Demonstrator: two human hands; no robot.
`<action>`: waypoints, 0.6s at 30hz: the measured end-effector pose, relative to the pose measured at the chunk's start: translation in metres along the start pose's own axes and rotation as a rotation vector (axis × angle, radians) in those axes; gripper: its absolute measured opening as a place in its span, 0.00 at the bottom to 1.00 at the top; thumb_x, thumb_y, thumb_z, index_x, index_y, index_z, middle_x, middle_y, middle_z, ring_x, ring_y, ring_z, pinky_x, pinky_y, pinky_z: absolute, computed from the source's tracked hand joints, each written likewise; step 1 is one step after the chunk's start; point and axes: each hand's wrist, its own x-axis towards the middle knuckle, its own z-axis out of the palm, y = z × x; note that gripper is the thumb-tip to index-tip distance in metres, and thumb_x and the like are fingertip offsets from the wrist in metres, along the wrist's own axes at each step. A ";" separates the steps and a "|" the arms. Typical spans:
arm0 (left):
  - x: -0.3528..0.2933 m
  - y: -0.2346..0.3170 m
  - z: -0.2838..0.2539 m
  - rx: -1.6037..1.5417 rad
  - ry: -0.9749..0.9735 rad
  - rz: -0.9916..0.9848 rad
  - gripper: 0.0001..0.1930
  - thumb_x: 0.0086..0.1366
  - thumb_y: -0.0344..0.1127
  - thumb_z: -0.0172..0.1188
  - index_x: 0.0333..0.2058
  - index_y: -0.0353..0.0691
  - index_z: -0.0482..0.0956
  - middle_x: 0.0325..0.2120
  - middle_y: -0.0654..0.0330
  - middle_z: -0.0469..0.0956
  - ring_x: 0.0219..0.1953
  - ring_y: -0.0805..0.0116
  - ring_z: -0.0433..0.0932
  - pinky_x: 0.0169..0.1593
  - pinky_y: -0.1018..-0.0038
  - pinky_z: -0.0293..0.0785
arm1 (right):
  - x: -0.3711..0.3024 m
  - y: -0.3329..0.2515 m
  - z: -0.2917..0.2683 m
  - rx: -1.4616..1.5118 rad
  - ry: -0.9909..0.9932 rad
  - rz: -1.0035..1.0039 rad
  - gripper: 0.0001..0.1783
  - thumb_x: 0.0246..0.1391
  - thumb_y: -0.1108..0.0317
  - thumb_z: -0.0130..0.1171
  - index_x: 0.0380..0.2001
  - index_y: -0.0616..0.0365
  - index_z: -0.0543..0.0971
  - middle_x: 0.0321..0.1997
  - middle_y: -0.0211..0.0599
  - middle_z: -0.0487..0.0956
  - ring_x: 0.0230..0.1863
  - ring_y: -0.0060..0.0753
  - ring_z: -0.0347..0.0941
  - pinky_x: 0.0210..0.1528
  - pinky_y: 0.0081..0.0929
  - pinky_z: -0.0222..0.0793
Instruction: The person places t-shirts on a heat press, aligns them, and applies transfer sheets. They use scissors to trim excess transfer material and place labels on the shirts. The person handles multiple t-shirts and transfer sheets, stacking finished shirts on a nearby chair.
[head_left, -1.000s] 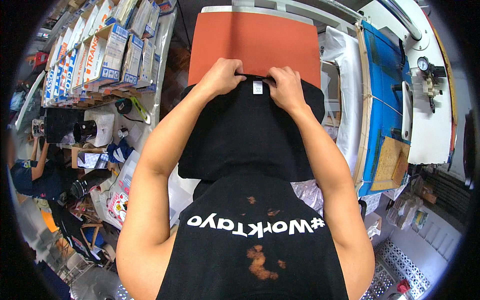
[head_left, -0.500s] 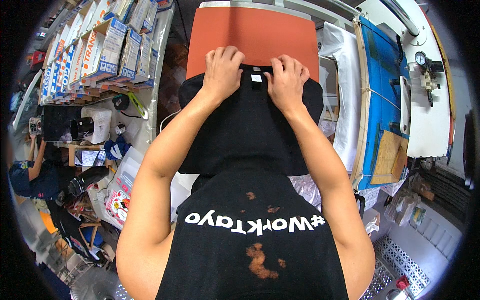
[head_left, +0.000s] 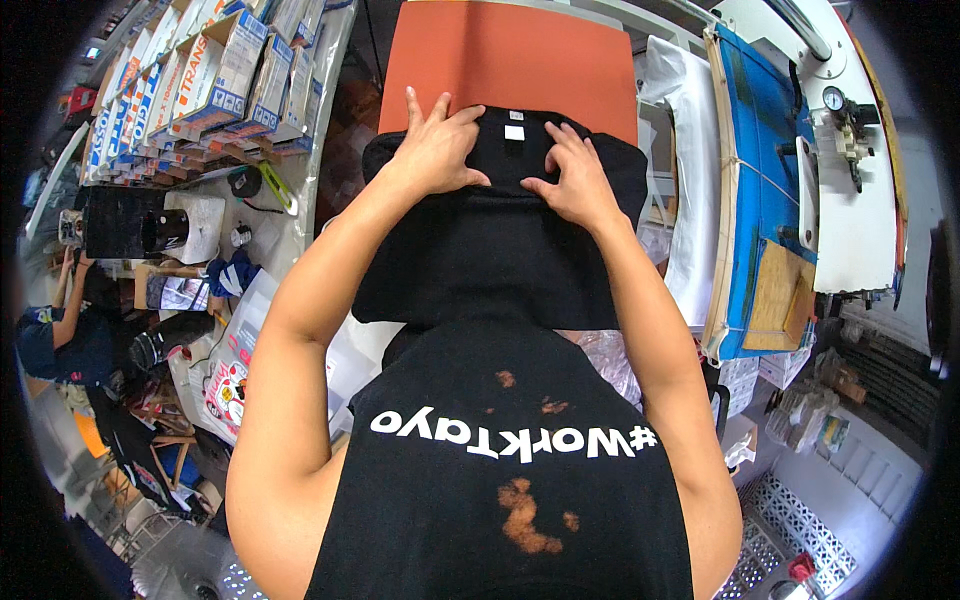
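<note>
A black T-shirt (head_left: 480, 265) is draped over the near part of an orange-red flat board (head_left: 510, 60). Its collar faces away from me, with a small white label (head_left: 514, 133) just inside. On the left of the collar lies my left hand (head_left: 437, 150), palm down, fingers spread and thumb pointing inward. My right hand (head_left: 573, 178) rests on the cloth at the right of the collar, fingers stretched and thumb apart. Neither hand grips the fabric. Between the two thumbs, a fold crosses the shirt.
Stacked long cartons (head_left: 220, 85) fill the upper left, with a green-handled cutter (head_left: 277, 187) below them. To the right stand a blue-meshed frame (head_left: 765, 180) and a machine with a pressure gauge (head_left: 833, 98). Another person (head_left: 62, 335) works at far left.
Both hands have loosened from curled fingers at the collar to outspread fingers on the cloth, a little nearer me. The whole view has shifted slightly.
</note>
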 end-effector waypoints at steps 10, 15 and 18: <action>0.010 -0.003 0.037 -0.157 0.208 0.059 0.40 0.47 0.63 0.74 0.57 0.49 0.83 0.62 0.54 0.72 0.69 0.43 0.64 0.65 0.15 0.44 | -0.001 -0.032 0.028 -0.168 0.250 -0.353 0.28 0.57 0.61 0.65 0.58 0.64 0.77 0.67 0.52 0.72 0.71 0.52 0.65 0.71 0.56 0.58; -0.007 -0.007 0.042 -0.426 0.300 0.101 0.37 0.50 0.53 0.76 0.58 0.45 0.80 0.65 0.52 0.70 0.73 0.43 0.59 0.67 0.14 0.36 | 0.018 -0.054 0.040 -0.254 0.122 -0.057 0.32 0.67 0.54 0.55 0.67 0.64 0.69 0.71 0.54 0.69 0.73 0.54 0.62 0.75 0.56 0.55; -0.051 -0.031 0.025 -0.710 0.557 0.184 0.26 0.59 0.39 0.73 0.56 0.38 0.80 0.60 0.50 0.75 0.66 0.47 0.70 0.70 0.43 0.62 | 0.029 -0.061 0.037 -0.174 0.252 -0.111 0.29 0.65 0.53 0.60 0.58 0.67 0.74 0.58 0.55 0.77 0.62 0.58 0.71 0.66 0.51 0.64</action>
